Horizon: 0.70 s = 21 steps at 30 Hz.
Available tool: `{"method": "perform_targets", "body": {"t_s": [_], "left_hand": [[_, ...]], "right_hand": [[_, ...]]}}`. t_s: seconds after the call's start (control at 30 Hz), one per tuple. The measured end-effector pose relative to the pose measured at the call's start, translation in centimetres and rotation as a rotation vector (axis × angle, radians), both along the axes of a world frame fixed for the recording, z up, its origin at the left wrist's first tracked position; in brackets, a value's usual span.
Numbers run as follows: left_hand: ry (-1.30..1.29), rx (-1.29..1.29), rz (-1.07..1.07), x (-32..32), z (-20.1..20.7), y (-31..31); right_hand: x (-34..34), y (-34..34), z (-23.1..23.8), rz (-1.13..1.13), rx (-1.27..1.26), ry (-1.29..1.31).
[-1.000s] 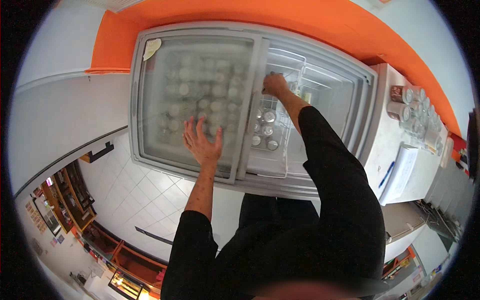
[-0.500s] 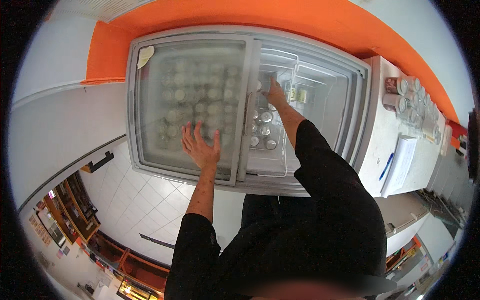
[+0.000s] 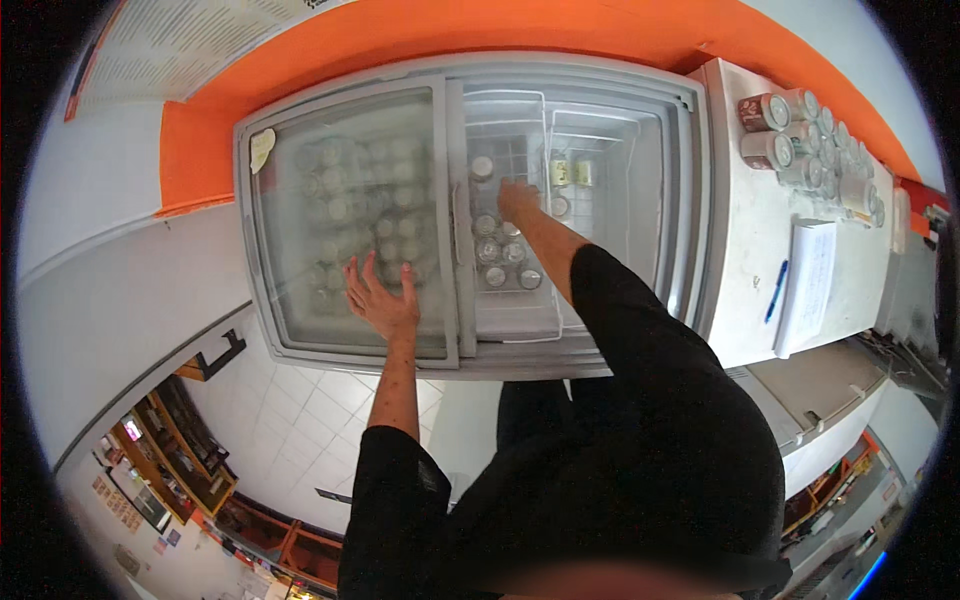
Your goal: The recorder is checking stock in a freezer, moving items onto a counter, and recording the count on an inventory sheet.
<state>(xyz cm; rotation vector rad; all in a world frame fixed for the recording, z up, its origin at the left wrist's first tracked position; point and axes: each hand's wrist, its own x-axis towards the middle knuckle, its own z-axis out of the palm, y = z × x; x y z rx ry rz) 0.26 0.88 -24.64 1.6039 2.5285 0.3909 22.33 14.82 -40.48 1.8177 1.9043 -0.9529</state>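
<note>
right hand (image 3: 518,202) blurred by lidded containers (image 3: 487,249), grip impossible to tell, left hand (image 3: 388,312) splayed empty over misted glass (image 3: 345,225)

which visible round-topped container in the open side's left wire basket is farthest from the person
The pale-topped round container, beyond and left of the person's bare right hand; the other visible silver-topped round containers cluster on the near side.

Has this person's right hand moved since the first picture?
Yes: the right hand has shifted toward the person, away from the freezer's back rim.
</note>
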Motion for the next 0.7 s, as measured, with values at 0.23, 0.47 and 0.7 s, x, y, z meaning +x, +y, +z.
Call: {"method": "perform_targets", "body": {"t_s": [0.23, 0.47, 0.7], "left_hand": [[-0.009, 0.028, -0.044, 0.6, 0.0, 0.4], [0.033, -0.014, -0.015, -0.8, 0.4, -0.5], [-0.003, 0.024, -0.113, 1.1, -1.4, 1.2]], "right_hand": [[1.7, 2.6, -6.9, -0.080, -0.068, -0.016], [-0.7, 4.9, -4.4, -0.314, 0.216, 0.277], [4.7, 2.7, -7.6, -0.421, 0.407, 0.374]]}}
